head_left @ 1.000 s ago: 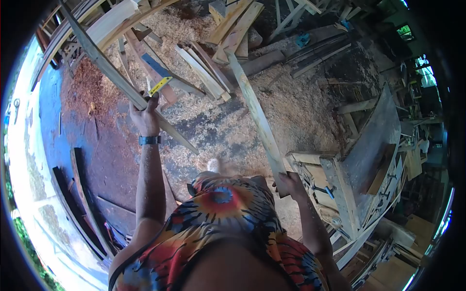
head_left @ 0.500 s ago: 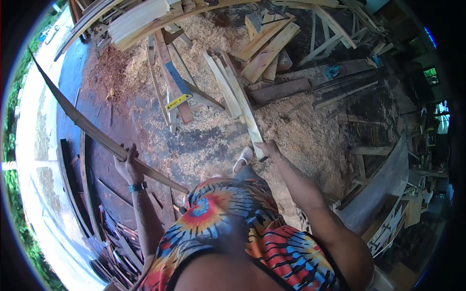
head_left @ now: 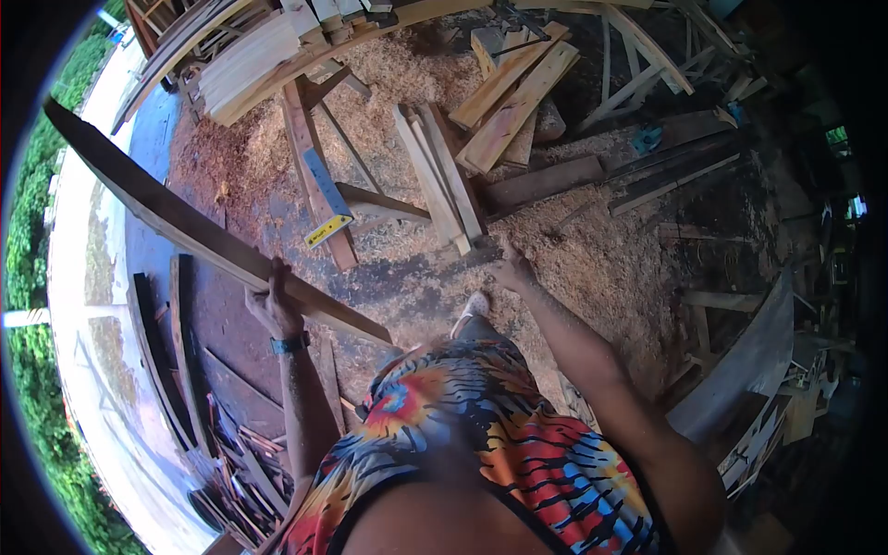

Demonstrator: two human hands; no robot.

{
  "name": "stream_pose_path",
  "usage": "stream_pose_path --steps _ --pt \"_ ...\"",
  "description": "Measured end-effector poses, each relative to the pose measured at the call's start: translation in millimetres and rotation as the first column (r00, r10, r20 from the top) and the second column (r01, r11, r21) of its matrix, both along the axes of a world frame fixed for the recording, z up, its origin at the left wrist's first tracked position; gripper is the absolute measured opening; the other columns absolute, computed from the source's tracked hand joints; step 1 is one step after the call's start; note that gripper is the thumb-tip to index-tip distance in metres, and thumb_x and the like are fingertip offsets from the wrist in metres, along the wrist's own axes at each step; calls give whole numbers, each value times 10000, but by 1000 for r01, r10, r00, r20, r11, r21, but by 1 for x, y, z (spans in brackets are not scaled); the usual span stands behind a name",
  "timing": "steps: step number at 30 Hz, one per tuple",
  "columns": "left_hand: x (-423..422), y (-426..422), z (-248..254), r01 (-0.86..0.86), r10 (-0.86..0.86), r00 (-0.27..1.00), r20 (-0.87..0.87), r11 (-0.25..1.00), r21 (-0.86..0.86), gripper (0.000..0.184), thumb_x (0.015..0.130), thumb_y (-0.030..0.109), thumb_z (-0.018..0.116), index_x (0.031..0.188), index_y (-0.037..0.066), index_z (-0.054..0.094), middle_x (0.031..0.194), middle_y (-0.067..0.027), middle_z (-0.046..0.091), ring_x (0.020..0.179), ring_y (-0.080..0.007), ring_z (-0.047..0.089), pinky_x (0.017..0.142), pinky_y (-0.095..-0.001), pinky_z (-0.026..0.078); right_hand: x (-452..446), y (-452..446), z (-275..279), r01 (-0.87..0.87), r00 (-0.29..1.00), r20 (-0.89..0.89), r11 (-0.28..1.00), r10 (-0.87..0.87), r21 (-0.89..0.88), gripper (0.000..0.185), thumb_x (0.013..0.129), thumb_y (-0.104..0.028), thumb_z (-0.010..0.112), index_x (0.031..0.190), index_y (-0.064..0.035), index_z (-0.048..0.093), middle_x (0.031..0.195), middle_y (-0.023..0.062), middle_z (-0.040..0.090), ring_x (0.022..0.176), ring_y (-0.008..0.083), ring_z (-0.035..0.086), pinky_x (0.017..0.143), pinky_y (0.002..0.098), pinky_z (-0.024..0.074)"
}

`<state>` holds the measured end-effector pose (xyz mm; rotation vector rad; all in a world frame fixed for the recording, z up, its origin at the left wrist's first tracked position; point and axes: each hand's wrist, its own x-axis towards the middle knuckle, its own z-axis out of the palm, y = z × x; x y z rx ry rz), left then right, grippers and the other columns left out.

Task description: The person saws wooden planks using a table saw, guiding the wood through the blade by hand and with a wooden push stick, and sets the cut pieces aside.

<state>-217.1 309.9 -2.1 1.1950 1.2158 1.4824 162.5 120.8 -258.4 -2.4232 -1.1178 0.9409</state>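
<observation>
"Where's the left hand [head_left: 276, 310]?"
"Ten o'clock, wrapped around a long plank [head_left: 199, 228] slanting outward."
"And the right hand [head_left: 509, 270]?"
"One o'clock, fingers loosely spread, near the narrow boards [head_left: 433, 180] at twelve."
"Farther off?"
"Blue-and-yellow square [head_left: 324, 183] at eleven; stacked timber [head_left: 518, 106] past twelve."

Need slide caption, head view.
Left hand holds a long plank above a shavings-strewn floor; right hand near pale boards.

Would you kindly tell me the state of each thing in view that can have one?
Left hand, closed around the long plank.
Right hand, open, holding nothing visible.
Long plank, held aslant.
L-shaped square, lying on a wooden beam.
Wristband, worn below the left hand.
Wood shavings, scattered about.
</observation>
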Motion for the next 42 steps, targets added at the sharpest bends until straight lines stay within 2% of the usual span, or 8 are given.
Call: stream_pose_path --steps 12,17,21,24,29,31,35,42 --pt "162 -39 15 559 -514 794 325 827 -57 256 829 163 716 993 -9 621 884 -52 650 807 -148 606 766 -298 485 -103 -198 136 400 910 -211 889 -357 223 946 740 -401 825 1452 22 368 1383 254 514 1254 373 532 1038 429 435" --pt "198 -145 8 766 -698 636 329 622 -163 346 867 257 717 1043 -17 600 935 -100 656 842 -178 624 772 -340 498 -196 -256 199 271 925 144 877 -351 397 1024 699 -338 871 1486 10 317 1436 243 462 1334 376 450 1055 451 412" --pt "193 -211 -22 896 -768 411 492 239 -375 526 838 351 752 1155 -17 550 1011 -133 621 915 -217 620 811 -383 498 -266 -316 227 523 798 279 844 -534 118 1053 672 -288 887 1499 -6 299 1401 249 490 1308 384 474 1035 440 429" --pt "173 -242 -42 880 -784 138 605 -184 -438 570 827 388 757 1170 -23 562 1030 -118 612 892 -229 617 822 -373 505 -318 -365 229 702 678 203 704 -707 108 730 644 -201 868 1268 -28 532 1033 228 648 949 349 661 814 451 518" --pt "132 -265 -106 733 -802 -585 -118 -461 -501 673 874 477 687 1251 -68 567 1057 -134 661 934 -179 637 800 -355 530 -398 -405 234 866 364 510 484 -779 122 270 681 -103 683 936 -84 595 854 178 659 813 399 661 697 514 508" --pt "116 -266 -108 538 -681 -732 -23 -556 -633 669 906 463 652 1295 -71 544 1073 -172 679 961 -196 653 828 -344 524 -423 -428 234 890 319 565 445 -761 97 163 721 -88 593 883 -101 580 871 170 656 806 435 633 691 548 490" --pt "78 -268 -155 624 -605 -748 -274 -500 -601 606 854 460 682 1123 -81 639 908 -227 690 879 -289 682 807 -385 527 -476 -467 229 960 209 610 280 -764 22 104 796 -125 558 897 -105 575 883 181 654 824 441 634 714 554 490" --pt "30 -266 -244 493 -108 -863 -493 -389 -778 609 825 480 709 1170 -16 629 1106 -270 663 1056 -398 631 901 -433 505 -567 -522 214 884 122 291 -30 -949 -467 385 708 -153 695 1068 -38 618 998 217 693 962 384 678 837 473 545"
